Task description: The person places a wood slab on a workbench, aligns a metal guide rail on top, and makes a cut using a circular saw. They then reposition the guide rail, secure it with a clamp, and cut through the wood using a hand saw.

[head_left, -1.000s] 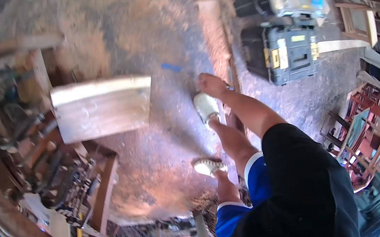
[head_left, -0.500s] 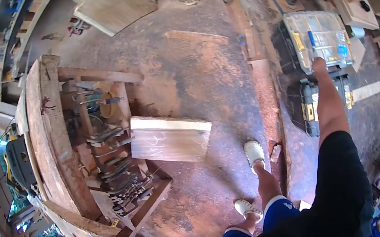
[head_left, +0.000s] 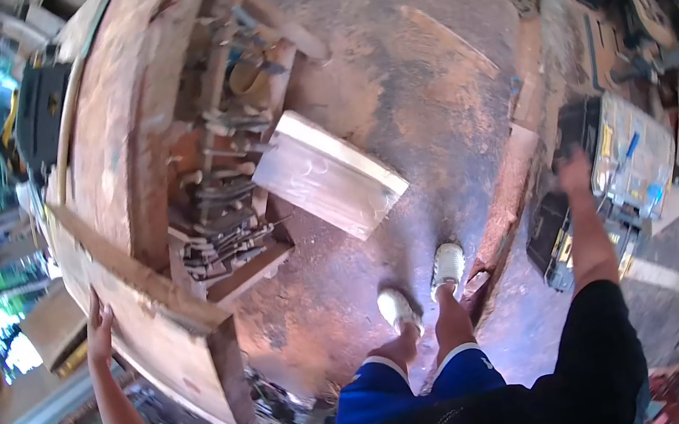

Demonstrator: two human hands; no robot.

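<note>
Your left hand rests open at the rough wooden bench's outer edge. Your blurred right hand is near the boxy clear-lidded case, its grip unclear.

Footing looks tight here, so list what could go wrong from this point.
The right shoe is near the rough floor strip; a sidestep might stumble there. The wooden block juts out ahead and could catch a shin. The blurred right hand might knock the blue item off the case.

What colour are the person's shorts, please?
The shorts are blue, white-hemmed; clearest in the head view.
</note>
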